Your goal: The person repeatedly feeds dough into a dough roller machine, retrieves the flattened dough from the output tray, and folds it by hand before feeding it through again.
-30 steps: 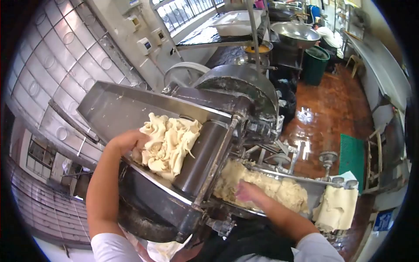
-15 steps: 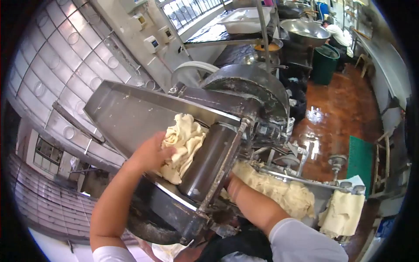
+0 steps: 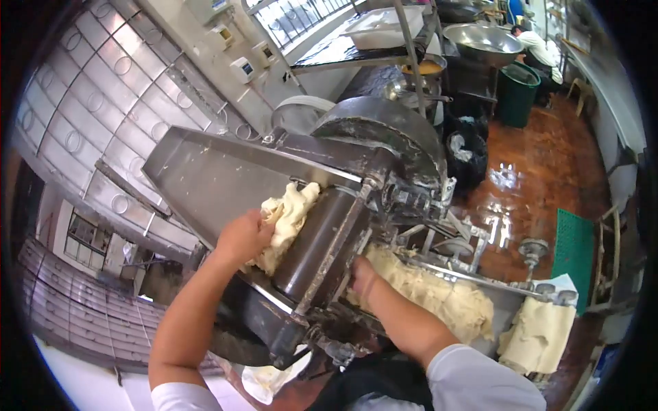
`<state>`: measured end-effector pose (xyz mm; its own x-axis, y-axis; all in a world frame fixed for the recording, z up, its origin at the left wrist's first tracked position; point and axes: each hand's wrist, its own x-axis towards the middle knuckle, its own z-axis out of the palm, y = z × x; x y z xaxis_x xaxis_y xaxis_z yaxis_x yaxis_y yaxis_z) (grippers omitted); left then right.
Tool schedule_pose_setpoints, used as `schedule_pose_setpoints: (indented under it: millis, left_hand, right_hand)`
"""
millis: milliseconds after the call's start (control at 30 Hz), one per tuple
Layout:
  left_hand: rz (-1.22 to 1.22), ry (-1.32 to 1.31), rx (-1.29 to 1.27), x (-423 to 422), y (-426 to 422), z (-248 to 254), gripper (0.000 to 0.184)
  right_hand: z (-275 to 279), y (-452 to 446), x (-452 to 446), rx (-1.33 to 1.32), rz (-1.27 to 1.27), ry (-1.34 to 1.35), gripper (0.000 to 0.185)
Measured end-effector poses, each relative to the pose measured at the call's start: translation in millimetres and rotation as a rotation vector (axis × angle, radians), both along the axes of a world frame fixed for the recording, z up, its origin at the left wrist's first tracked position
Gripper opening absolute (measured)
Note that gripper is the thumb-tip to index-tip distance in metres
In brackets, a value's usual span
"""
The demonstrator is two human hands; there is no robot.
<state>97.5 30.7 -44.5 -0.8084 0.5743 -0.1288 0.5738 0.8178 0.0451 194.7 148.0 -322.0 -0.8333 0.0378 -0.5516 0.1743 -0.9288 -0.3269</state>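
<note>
The left hand [image 3: 245, 238] has its fingers bent against the left side of the dough lump [image 3: 291, 211], which lies at the right end of the metal chute [image 3: 212, 164], beside the dark roller [image 3: 317, 243]; whether they grip it I cannot tell. The right hand [image 3: 364, 279] reaches below the roller, its fingers partly hidden, their state unclear. More dough [image 3: 439, 294] fills the lower tray [image 3: 508, 315] at right. Markings on the far wall box [image 3: 242, 70] are too small to read.

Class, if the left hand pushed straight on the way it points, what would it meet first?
The dough, which the left hand seems to touch; the dark roller appears to lie beyond it.
</note>
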Motion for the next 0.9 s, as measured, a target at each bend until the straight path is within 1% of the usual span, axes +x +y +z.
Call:
schedule_pose_setpoints:
  millis: [33,67,133,167,200,233,300,333,367,400,500,567,633,700,733,767,800,833,867,900]
  left_hand:
    - [-0.028,-0.007,-0.019,4.2,3.4,2.7,0.042]
    - [0.02,-0.12,0.042,-1.9,3.2,4.7,0.041]
    - [0.119,-0.346,0.17,-30.7,-9.3,6.5,0.04]
    - [0.154,-0.166,0.064,-45.7,-20.2,7.0,0.039]
    - [0.185,0.017,-0.044,-63.5,-31.7,8.0,0.039]
    - [0.215,0.201,-0.151,-75.4,-38.8,6.0,0.039]
    - [-0.083,0.178,-0.648,-74.3,-36.4,-4.9,0.036]
    - [-0.24,0.162,-0.897,-70.8,-31.3,-5.8,0.035]
    - [-0.218,0.06,-0.862,-66.2,-24.4,-10.2,0.033]
    - [-0.192,-0.05,-0.823,-34.3,-2.1,-4.9,0.031]
    - [-0.161,-0.044,-0.575,-30.7,-19.5,-31.4,0.023]
    - [-0.272,0.293,-0.322,-13.5,-36.4,-23.9,0.021]
    - [-0.031,0.237,0.082,62.0,-6.5,35.2,0.023]
    - [0.038,-0.483,0.437,135.3,-19.9,59.8,0.02]
    - [-0.051,-0.854,0.367,167.9,-29.0,60.4,0.015]
    - [-0.209,-1.155,0.155,191.7,-31.4,40.8,0.019]
    - [-0.488,-1.351,0.177,214.1,-35.9,-0.8,0.023]
    - [-0.44,-1.418,0.248,238.7,-38.4,-45.7,0.015]
    - [-0.252,-1.487,0.355,257.6,-48.0,-109.0,0.014]
    - [-0.018,-1.492,0.403,261.9,-61.7,-178.3,0.019]
  right_hand:
    - [-0.3,5.1,7.0,-0.014,-0.032,0.001,0.03]
    - [-6.1,14.0,14.4,0.054,0.005,-0.006,0.025]
    - [-20.0,21.7,24.5,0.099,-0.05,-0.01,0.027]
    - [-25.4,24.0,30.4,0.119,-0.076,-0.012,0.028]
    - [-6.3,31.0,47.3,0.115,-0.093,0.032,0.036]
    - [6.0,34.0,60.4,0.141,-0.098,0.027,0.038]
    - [17.1,42.5,79.5,0.19,-0.116,0.018,0.042]
    - [12.2,45.4,86.1,0.226,-0.122,0.017,0.043]
    - [10.7,49.5,91.8,0.242,-0.147,0.034,0.044]
    - [13.0,53.2,101.3,0.261,-0.164,0.044,0.044]
    - [20.6,67.2,131.3,0.337,-0.162,0.049,0.044]
    - [26.9,74.9,147.3,0.369,-0.16,0.056,0.043]
    - [28.9,82.9,164.1,0.364,-0.156,0.073,0.043]
    - [34.9,91.2,180.2,0.359,-0.156,0.074,0.043]
    - [40.4,95.0,189.2,0.357,-0.157,0.064,0.043]
    - [43.8,98.6,197.8,0.355,-0.158,0.053,0.042]
    - [43.7,103.6,206.1,0.346,-0.129,0.01,0.043]
    - [48.4,106.9,214.0,0.334,-0.137,0.032,0.043]
    - [55.9,110.8,221.9,0.327,-0.146,0.054,0.044]
    - [61.7,113.4,230.2,0.318,-0.156,0.072,0.044]
